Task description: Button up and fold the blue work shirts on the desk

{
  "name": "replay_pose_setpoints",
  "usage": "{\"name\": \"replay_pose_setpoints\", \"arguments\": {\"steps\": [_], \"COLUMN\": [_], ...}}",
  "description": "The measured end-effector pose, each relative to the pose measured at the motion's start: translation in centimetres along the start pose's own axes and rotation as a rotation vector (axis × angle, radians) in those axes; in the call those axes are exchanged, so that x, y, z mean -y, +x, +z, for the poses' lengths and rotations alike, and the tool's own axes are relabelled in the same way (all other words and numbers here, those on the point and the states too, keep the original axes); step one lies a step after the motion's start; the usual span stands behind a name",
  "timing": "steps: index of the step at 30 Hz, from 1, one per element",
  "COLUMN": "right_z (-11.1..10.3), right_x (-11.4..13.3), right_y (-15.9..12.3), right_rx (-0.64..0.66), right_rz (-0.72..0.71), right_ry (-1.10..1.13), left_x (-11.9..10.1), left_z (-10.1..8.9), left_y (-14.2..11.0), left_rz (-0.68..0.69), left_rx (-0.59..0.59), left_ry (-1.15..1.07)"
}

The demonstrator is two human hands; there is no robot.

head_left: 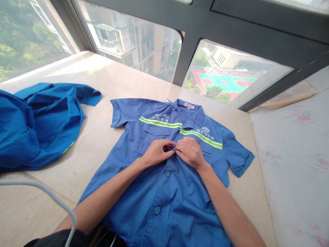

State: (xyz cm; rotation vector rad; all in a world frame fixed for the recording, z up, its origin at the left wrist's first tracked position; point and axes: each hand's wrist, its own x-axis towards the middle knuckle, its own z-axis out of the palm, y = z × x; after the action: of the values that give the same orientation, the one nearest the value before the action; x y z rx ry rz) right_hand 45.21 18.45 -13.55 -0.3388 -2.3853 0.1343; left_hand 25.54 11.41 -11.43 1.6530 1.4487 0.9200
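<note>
beneath left grip (157, 151) and right grip (189, 153) lies the blue shirt (171, 192), pinched mid-front.

Matt cloth shirt (180, 192), smooth stone-look sill (100, 137)

Shirt (183, 188) cut off below, other garment (43, 128) cropped left, label (189, 106) lettering illegible

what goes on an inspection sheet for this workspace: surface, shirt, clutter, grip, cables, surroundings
surface: pale sill, sunlit at the far left
shirt: blue, spread face up, yellow-and-grey stripe across the chest
clutter: second blue garment, crumpled at left
grip: left hand and right hand pinch the shirt's front below the stripe
cables: white cable, lower left
surroundings: windows beyond, floral wall covering at right
</note>
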Motion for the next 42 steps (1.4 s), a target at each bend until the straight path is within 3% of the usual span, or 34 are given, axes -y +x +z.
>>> {"name": "replay_pose_setpoints", "arguments": {"steps": [15, 25, 32, 42], "right_z": [0.2, -0.1, 0.0, 0.3], "right_x": [-0.3, -0.1, -0.2, -0.3], "right_y": [-0.1, 0.1, -0.1, -0.2], "right_rx": [-0.037, -0.045, -0.066, -0.074], "right_rz": [0.291, 0.398, 0.418, 0.312], "right_ry": [0.340, 0.416, 0.438, 0.323], "left_x": [0.8, 1.1, 1.1, 1.0], "left_z": [0.5, 1.2, 1.3, 1.2], "left_y": [0.3, 0.2, -0.1, 0.1], "left_rz": [-0.143, -0.087, -0.044, 0.008], "left_rx": [-0.064, -0.124, -0.152, -0.111], "left_ry": [-0.217, -0.205, -0.196, -0.107]}}
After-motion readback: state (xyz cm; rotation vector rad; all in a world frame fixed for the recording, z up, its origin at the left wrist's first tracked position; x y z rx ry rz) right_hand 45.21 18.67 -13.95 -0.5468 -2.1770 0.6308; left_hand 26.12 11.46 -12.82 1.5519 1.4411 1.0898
